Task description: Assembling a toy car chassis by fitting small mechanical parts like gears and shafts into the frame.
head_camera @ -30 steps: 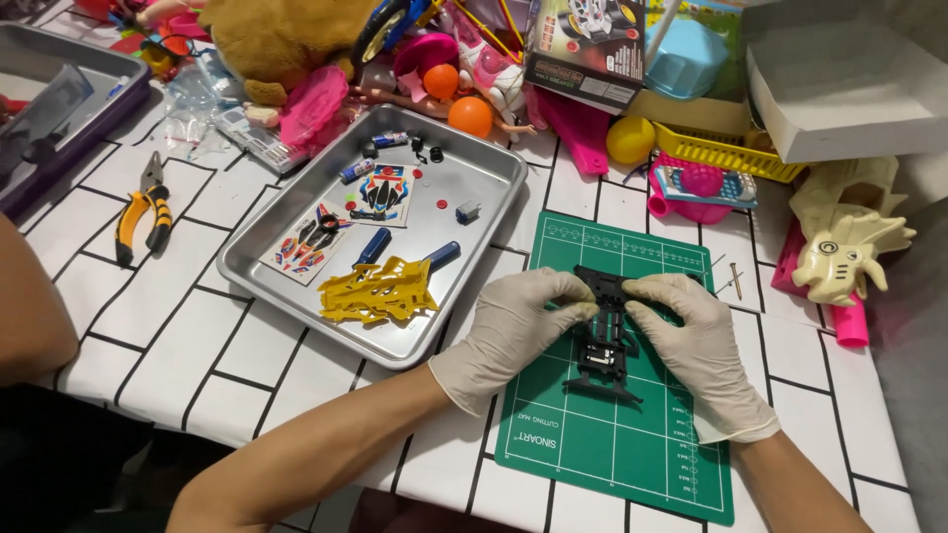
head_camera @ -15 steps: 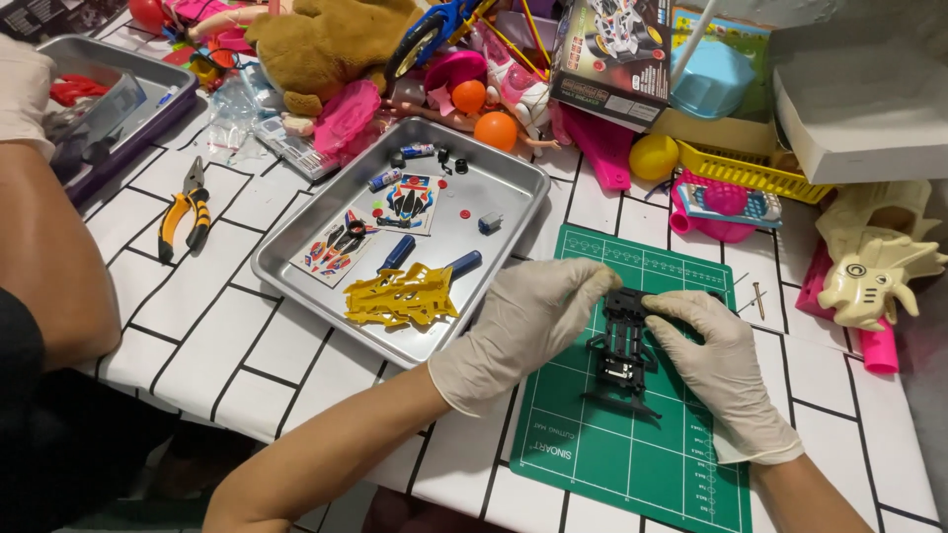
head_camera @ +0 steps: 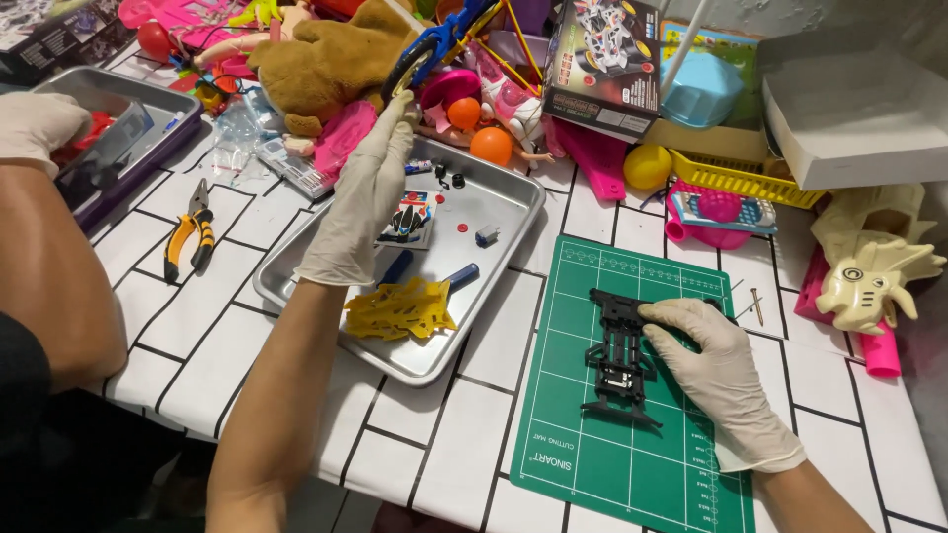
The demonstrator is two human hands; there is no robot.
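A white-tiled bench (head_camera: pixel 197 326) crowded with toys carries a metal tray (head_camera: pixel 494 247) and, to its right, a green cutting mat (head_camera: pixel 612 444). On the mat lies a black toy-car chassis (head_camera: pixel 620 357), its long axis running away from the wearer, toward the clutter at the bench's far edge. The gloved right hand (head_camera: pixel 716 370) rests against the chassis's right flank, fingertips on its upper end, the grip loose and spread rather than clamped. The gloved left hand (head_camera: pixel 363 197) is well apart from the chassis, raised over the tray's far-left side, fingers straight and together, holding nothing visible. So the right hand is the nearer one, touching the chassis from the right. In the tray sit a yellow parts frame (head_camera: pixel 400 311), a small printed sticker sheet (head_camera: pixel 407 219) and loose small black wheels (head_camera: pixel 449 178). Orange-handled pliers (head_camera: pixel 190 235) lie left of the tray; another person's gloved hand (head_camera: pixel 35 123) reaches into a second tray (head_camera: pixel 148 99) at far left.
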